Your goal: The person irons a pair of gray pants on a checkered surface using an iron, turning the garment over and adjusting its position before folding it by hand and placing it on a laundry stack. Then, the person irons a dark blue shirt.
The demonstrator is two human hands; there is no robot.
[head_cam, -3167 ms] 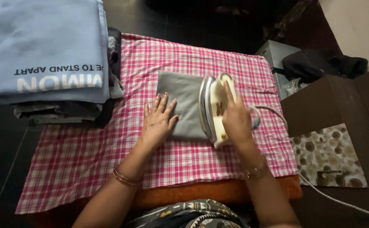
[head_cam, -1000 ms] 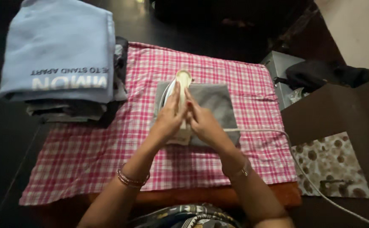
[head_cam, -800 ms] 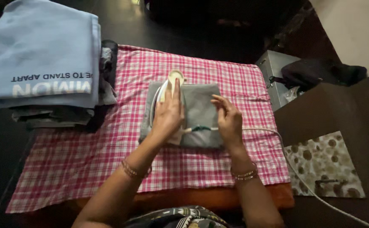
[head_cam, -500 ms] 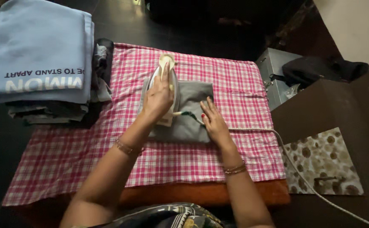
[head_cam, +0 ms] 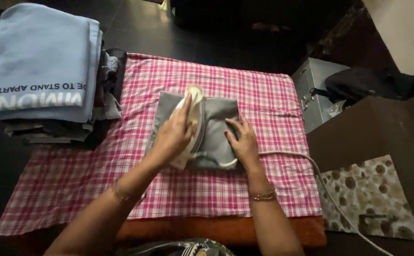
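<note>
A folded grey cloth (head_cam: 220, 119) lies in the middle of a pink checked cover (head_cam: 245, 189). My left hand (head_cam: 171, 137) grips the handle of a cream-coloured iron (head_cam: 196, 100), which stands sole-down on the left half of the grey cloth, tip pointing away from me. My right hand (head_cam: 242, 142) rests flat on the right part of the cloth with its fingers spread, holding nothing. The iron's pale cord (head_cam: 321, 182) loops out from under my right hand and runs off to the lower right.
A stack of folded clothes topped by a light blue garment (head_cam: 36, 61) sits at the far left edge of the cover. To the right are a grey metal box (head_cam: 313, 87), a dark garment (head_cam: 377, 83) and a brown surface with a spotted sheet (head_cam: 373, 199). Dark floor lies beyond.
The iron passed from my right hand to my left and slid to the left side of the grey cloth. My right hand now lies flat on the cloth's right side.
</note>
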